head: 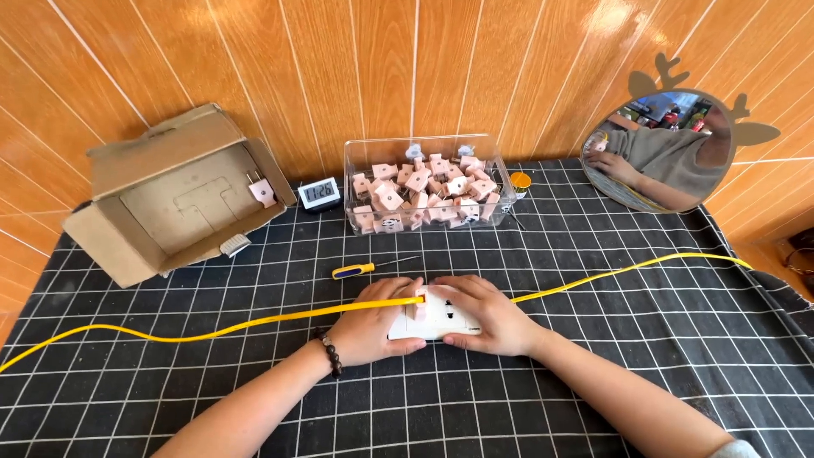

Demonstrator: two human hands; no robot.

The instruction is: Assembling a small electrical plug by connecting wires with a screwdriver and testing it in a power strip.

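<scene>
Both hands rest on a white socket (439, 315) lying flat on the black checked cloth (593, 390), near its middle. Left hand (373, 326): fingers curled closed around the socket's left end, thumb beneath its front edge. Right hand (487, 318): fingers bent, closed over the socket's top and right end. A yellow cable (212, 331) crosses the cloth and passes the socket. A screwdriver (365, 269) lies just behind. Clear bin (424, 182) of pink plugs, cardboard box (174, 199), small clock (320, 193) and mirror (661, 148) stand at the wall
</scene>
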